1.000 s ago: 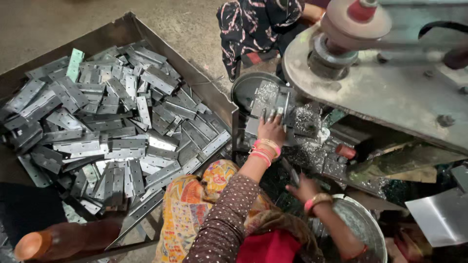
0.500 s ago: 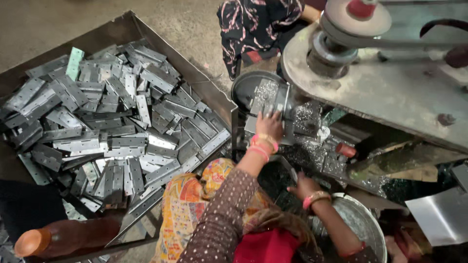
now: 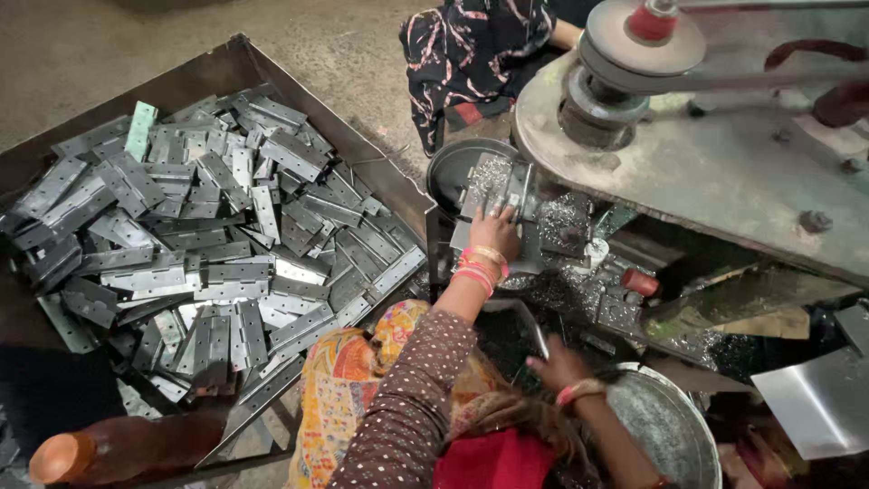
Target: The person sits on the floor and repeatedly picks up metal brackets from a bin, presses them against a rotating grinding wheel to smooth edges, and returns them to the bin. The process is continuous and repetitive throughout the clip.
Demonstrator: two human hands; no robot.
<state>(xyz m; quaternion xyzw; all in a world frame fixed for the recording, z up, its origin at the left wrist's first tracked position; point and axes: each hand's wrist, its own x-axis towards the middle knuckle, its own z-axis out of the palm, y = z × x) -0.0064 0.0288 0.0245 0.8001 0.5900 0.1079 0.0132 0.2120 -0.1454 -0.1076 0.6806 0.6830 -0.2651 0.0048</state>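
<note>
Left hand (image 3: 493,237) presses flat on a metal plate (image 3: 493,195) at the machine, right hand (image 3: 557,367) grips a lever (image 3: 529,321); tray (image 3: 380,172) at 9 o'clock full of plates.

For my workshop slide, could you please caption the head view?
Left hand presses a flat grey metal plate on the machine bed; right hand reaches beside a round steel bowl.

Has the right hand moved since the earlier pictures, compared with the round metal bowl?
Yes. The right hand has moved down, closer to the metal bowl.
</note>
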